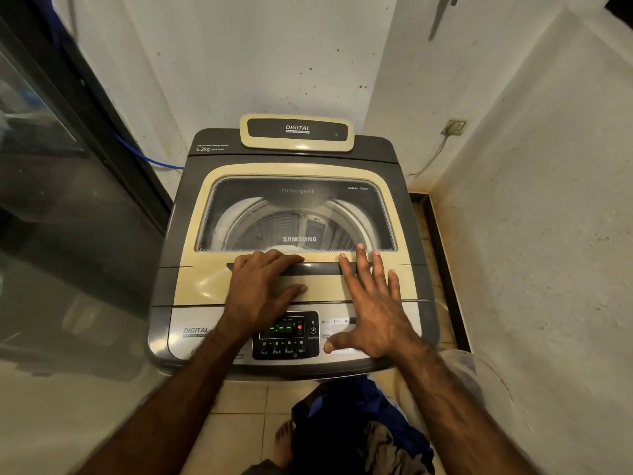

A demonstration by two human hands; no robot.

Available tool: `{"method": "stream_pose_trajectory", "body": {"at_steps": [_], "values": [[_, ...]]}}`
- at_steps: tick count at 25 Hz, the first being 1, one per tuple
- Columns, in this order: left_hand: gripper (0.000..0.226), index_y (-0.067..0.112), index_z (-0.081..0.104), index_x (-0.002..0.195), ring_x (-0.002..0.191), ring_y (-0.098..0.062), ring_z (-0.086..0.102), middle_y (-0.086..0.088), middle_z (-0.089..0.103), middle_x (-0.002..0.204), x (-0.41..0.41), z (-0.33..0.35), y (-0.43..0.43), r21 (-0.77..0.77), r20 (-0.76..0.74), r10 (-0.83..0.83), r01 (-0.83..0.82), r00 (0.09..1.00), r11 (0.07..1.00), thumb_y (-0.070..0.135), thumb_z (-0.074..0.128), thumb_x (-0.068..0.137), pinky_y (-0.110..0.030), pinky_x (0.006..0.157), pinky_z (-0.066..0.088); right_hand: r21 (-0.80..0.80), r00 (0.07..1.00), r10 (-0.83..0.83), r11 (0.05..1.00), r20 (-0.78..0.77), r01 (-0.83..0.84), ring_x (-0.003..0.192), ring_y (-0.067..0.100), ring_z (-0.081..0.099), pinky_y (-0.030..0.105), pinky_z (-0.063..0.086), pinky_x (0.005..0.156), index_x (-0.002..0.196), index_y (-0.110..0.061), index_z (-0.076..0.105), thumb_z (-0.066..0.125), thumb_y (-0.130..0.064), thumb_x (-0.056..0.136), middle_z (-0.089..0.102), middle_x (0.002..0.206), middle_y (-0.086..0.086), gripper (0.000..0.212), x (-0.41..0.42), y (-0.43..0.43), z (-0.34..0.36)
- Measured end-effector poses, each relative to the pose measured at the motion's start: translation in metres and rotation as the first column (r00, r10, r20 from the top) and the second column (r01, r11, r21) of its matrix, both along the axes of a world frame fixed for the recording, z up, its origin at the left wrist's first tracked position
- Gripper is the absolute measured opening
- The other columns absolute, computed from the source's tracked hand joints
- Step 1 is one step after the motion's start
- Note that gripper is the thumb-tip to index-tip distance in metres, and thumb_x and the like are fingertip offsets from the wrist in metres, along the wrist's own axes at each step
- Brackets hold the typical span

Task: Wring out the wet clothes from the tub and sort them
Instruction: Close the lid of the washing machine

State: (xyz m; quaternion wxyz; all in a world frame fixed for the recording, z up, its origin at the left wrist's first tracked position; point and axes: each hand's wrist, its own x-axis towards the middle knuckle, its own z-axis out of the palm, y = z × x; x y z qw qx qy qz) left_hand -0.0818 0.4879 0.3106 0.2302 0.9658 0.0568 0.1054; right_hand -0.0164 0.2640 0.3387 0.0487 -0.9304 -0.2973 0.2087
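1. A dark glass door [51, 207] fills the left edge, and a blue hose [150, 159] runs down beside it to the back of the washing machine [171, 255].
2. The washing machine stands in a corner between white walls; it is a top loader with a grey body and a cream lid [191, 279], and the lid is closed.
3. Through the lid's glass window [298, 214] the metal tub [274, 224] shows, with a pale bit of wet clothing [284, 249] at the window's near edge, just beyond the left hand's fingers.
4. The left hand [263, 286] lies palm down on the lid, its fingers curled over the dark handle [318, 269] and its thumb stretched along the lid below it.
5. The control panel [286, 334] sits at the near edge of the machine, with green lights and one red light on its display.
6. The right hand [373, 310] is spread flat and grips nothing: its fingers lie across the right end of the handle and its thumb touches the panel.
7. On the tiled floor [239, 399] just in front of the machine lies a heap of clothes [363, 426], blue, dark and grey, beside a bare foot [284, 443].
8. On the right wall, a socket [454, 126] has a thin cord hanging down from it.
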Motion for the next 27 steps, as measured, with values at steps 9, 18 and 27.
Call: {"method": "stream_pose_trajectory", "body": {"at_steps": [9, 18, 27], "values": [[0.052, 0.037, 0.057, 0.127, 0.104, -0.013, 0.055, 0.013, 0.063, 0.113, 0.0008, 0.0015, -0.0016, -0.007, 0.003, 0.001, -0.001, 1.0, 1.0, 0.062, 0.057, 0.082, -0.038, 0.094, 0.037, -0.025, 1.0, -0.002, 1.0, -0.021, 0.001, 0.142, 0.032, -0.045, 0.061, -0.012, 0.121, 0.151, -0.033, -0.035, 0.074, -0.084, 0.055, -0.054, 0.151, 0.002, 0.154, -0.0005, 0.0004, 0.0024], [0.051, 0.036, 0.058, 0.126, 0.104, -0.013, 0.056, 0.013, 0.064, 0.111, 0.0017, 0.0026, -0.0017, 0.004, 0.006, 0.001, -0.001, 1.0, 1.0, 0.061, 0.058, 0.082, -0.037, 0.092, 0.036, -0.034, 0.998, 0.016, 0.999, -0.061, -0.018, 0.142, 0.032, -0.045, 0.062, -0.014, 0.12, 0.151, -0.034, -0.035, 0.077, -0.079, 0.056, -0.054, 0.151, 0.001, 0.154, 0.0024, 0.0002, 0.0036], [0.051, 0.037, 0.057, 0.127, 0.105, -0.011, 0.055, 0.014, 0.063, 0.113, 0.0018, 0.0006, -0.0008, 0.007, -0.009, 0.009, -0.009, 1.0, 1.0, 0.062, 0.058, 0.082, -0.036, 0.095, 0.035, -0.033, 0.998, 0.003, 0.999, -0.058, -0.005, 0.142, 0.031, -0.046, 0.061, -0.015, 0.121, 0.15, -0.036, -0.037, 0.076, -0.081, 0.055, -0.055, 0.15, -0.001, 0.154, 0.0028, 0.0003, 0.0004]]}}
